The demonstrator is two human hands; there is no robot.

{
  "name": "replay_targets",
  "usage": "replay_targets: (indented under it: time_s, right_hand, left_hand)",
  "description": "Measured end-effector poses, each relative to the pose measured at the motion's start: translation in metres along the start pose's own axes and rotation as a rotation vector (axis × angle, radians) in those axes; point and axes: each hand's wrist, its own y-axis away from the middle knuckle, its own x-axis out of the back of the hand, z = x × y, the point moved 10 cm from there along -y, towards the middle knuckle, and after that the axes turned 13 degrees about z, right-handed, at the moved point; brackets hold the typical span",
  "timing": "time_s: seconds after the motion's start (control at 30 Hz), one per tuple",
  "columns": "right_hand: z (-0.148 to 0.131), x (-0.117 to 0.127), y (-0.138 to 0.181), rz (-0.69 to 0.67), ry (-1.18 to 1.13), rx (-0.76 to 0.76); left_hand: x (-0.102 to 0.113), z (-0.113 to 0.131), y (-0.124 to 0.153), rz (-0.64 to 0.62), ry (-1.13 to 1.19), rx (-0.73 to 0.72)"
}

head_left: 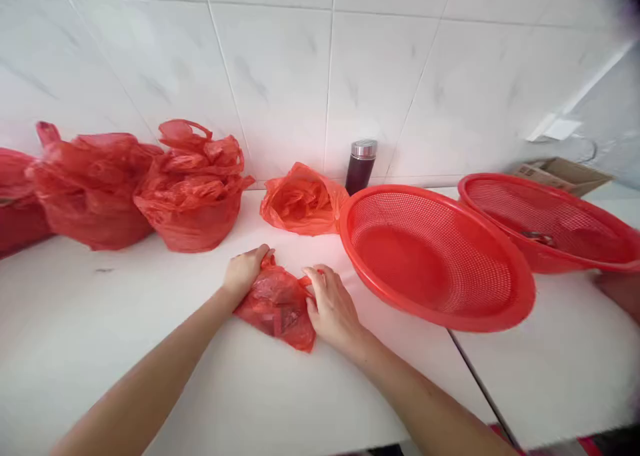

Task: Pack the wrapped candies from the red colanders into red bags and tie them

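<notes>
A small red plastic bag rests on the white table in front of me, with items faintly visible through its thin film; I cannot make out what they are. My left hand grips the bag's upper left corner, fingers closed on the gathered plastic. On the other side, my right hand pinches the upper right handle between thumb and fingers. Just behind the bag lies an open, crumpled red plastic bag. Right of my right hand stands a big red mesh basket, with nothing seen inside it.
Several full red bags line the wall on the left. A dark flask with a silver lid stands behind the basket. Farther right are a second red basket holding small metallic items, a cardboard box and part of another person's hand.
</notes>
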Motion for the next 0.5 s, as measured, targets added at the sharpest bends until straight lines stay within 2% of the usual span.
replay_targets:
  time_s: [0.1,0.23,0.37,0.5]
  right_hand:
    - [-0.037,0.002,-0.01,-0.029,-0.008,0.171]
    - [-0.07,-0.022,-0.002,-0.203,-0.071,0.322]
    - [-0.071,-0.046,0.014,-0.36,-0.123,0.292]
    - [-0.06,-0.053,0.017,-0.382,-0.137,0.208]
  left_hand:
    - [0.0,0.0,0.001,-0.001,0.007,-0.003]
    - [0.0,-0.001,0.001,0.008,-0.002,-0.003]
    - [-0.002,-0.004,0.0,0.032,-0.014,0.018]
    - [-0.005,-0.007,0.0,0.051,-0.005,0.042]
